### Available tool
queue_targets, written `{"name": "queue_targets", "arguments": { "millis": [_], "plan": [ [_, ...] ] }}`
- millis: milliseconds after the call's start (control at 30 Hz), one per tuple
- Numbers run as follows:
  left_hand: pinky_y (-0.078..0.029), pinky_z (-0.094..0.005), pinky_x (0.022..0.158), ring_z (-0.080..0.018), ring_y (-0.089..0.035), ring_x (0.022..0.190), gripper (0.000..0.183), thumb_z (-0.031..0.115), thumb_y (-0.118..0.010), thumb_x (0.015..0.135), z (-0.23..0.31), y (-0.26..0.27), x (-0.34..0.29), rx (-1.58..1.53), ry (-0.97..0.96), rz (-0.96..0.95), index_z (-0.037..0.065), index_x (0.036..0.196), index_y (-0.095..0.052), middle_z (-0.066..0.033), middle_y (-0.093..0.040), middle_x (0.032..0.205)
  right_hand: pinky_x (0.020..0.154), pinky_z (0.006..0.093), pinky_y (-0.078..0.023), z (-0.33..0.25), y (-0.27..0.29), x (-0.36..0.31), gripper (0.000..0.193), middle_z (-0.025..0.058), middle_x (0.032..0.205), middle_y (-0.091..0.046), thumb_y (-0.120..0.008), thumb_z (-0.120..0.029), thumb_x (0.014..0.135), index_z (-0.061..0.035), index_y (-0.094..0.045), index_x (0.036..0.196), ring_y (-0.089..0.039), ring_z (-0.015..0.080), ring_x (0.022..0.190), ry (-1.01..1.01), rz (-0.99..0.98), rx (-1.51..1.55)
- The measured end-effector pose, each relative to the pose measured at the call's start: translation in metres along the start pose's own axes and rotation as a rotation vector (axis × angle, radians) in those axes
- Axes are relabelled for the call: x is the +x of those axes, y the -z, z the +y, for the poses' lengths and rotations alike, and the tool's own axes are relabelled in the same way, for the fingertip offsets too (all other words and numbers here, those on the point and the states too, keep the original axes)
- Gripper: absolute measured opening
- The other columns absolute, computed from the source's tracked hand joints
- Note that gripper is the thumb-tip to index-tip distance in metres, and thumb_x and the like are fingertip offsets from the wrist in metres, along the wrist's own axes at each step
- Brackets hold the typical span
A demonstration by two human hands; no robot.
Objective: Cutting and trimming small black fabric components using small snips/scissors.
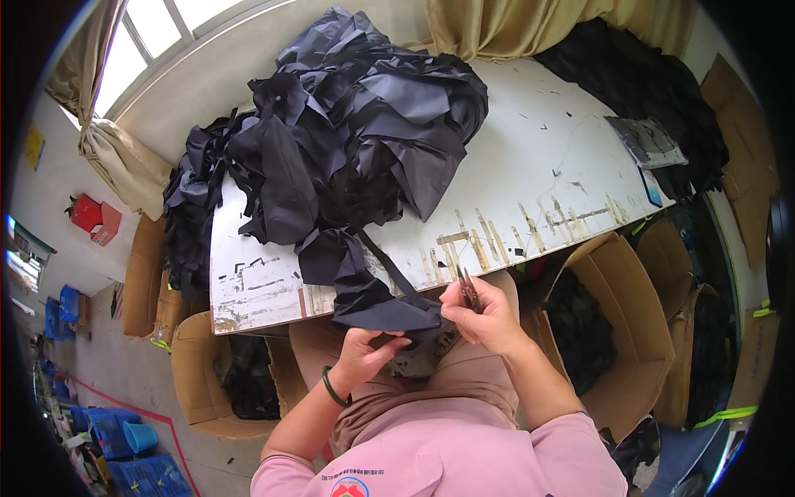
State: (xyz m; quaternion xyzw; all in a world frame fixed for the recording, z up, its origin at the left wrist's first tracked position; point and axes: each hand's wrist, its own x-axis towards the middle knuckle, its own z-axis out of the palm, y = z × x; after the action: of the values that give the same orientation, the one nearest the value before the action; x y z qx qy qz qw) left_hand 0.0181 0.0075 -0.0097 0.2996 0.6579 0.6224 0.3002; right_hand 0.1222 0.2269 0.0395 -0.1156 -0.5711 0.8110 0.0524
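Over my lap, just off the table's near edge, my left hand [365,356] pinches the edge of a black fabric piece [377,308]. The piece stretches up onto the table toward a big crumpled heap of black fabric [364,124]. A narrow black strip [387,267] runs down from the heap to the fabric between my hands. Dark thread snips [469,290] are gripped in my right hand [490,321], with the points upward. My right fingertips are right beside the fabric's right end; whether they also pinch it, I cannot tell.
The white table [530,124] has worn tape marks along its near edge. More black fabric [638,91] lies at the far right, beside a flat plastic-wrapped packet [648,142]. Open cardboard boxes holding black pieces stand left [197,373] and right [638,331]. Blue crates [149,479] sit on the left floor.
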Motion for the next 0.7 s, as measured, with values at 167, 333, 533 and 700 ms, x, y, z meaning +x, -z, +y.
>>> {"name": "queue_targets", "arguments": {
  "millis": [167, 333, 533, 700],
  "plan": [
    [-0.048, -0.0371, 0.087, -0.0243, -0.061, 0.096, 0.035, 0.009, -0.081, 0.07, 0.054, -0.014, 0.006, 0.274, -0.696, 0.1, 0.002, 0.1, -0.066, -0.0163, -0.064, 0.104, 0.044, 0.019, -0.036, -0.056, 0.002, -0.034, 0.014, 0.006, 0.082, -0.061, -0.065, 0.005, 0.084, -0.0023, -0.057, 0.093, -0.05, 0.0053, 0.053, 0.15, -0.235, 0.18],
    [-0.044, -0.0466, 0.094, -0.0286, -0.054, 0.112, 0.076, 0.034, -0.086, 0.064, 0.121, -0.026, 0.014, 0.704, -0.922, 0.112, 0.008, 0.126, -0.051, -0.0203, -0.049, 0.129, 0.061, 0.023, -0.046, -0.096, -0.005, -0.036, 0.018, 0.0083, 0.088, -0.064, -0.069, 0.004, 0.083, 0.0029, -0.059, 0.099, -0.062, 0.0129, 0.077, 0.223, -0.739, 0.078],
    [-0.05, -0.0289, 0.072, -0.0139, -0.062, 0.079, 0.027, 0.009, -0.075, 0.08, 0.08, -0.044, 0.016, -0.037, -0.235, -0.653, -0.001, 0.102, -0.062, -0.0038, -0.066, 0.087, 0.05, 0.0208, -0.043, -0.073, 0.003, 0.0, 0.02, 0.0045, 0.09, -0.065, -0.067, 0.0, 0.085, -0.001, -0.061, 0.103, -0.058, 0.0087, 0.064, 0.136, -0.398, 0.133],
    [-0.053, -0.0307, 0.081, -0.0175, -0.066, 0.089, 0.021, 0.004, -0.06, 0.089, 0.061, -0.044, 0.009, -0.814, 0.267, 0.0, -0.002, 0.11, -0.062, -0.0097, -0.067, 0.102, 0.036, 0.0198, -0.032, 0.01, 0.03, 0.032, 0.031, 0.0131, 0.093, -0.066, -0.049, -0.031, 0.099, -0.0023, -0.055, 0.109, -0.038, 0.0039, 0.04, -0.171, 0.164, 0.296]
  ]
}}
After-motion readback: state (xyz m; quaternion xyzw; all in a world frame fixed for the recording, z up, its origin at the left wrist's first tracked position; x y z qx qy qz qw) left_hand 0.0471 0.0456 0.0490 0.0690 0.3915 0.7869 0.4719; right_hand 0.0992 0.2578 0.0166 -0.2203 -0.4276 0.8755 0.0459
